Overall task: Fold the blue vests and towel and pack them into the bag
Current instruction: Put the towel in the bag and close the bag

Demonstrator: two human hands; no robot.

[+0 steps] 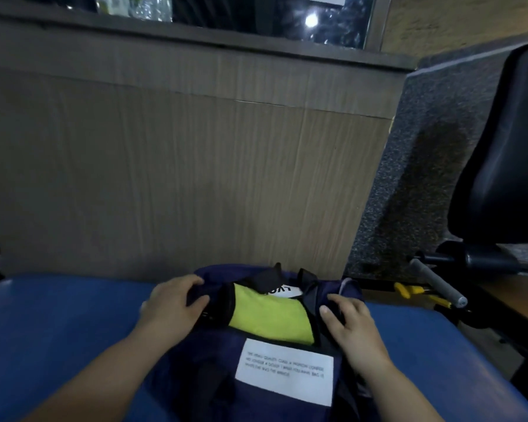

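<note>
— Bag's location?
— The bag lies on the blue counter, mouth open, a yellow-green cloth inside.
— Grips?
— Left grip holds the mouth's left edge; right grip holds the right edge.

You have one view, a wide-angle camera worn on your head that looks forward and steeply down. It sits close over the work. Your left hand and right hand fill the lower middle, with your forearms coming in from the bottom edge. The bag lies between them on the blue table. The upper part of the frame faces a wood-grain panel, and a black chair curves along the right edge. Straight lines bow near the borders.
</note>
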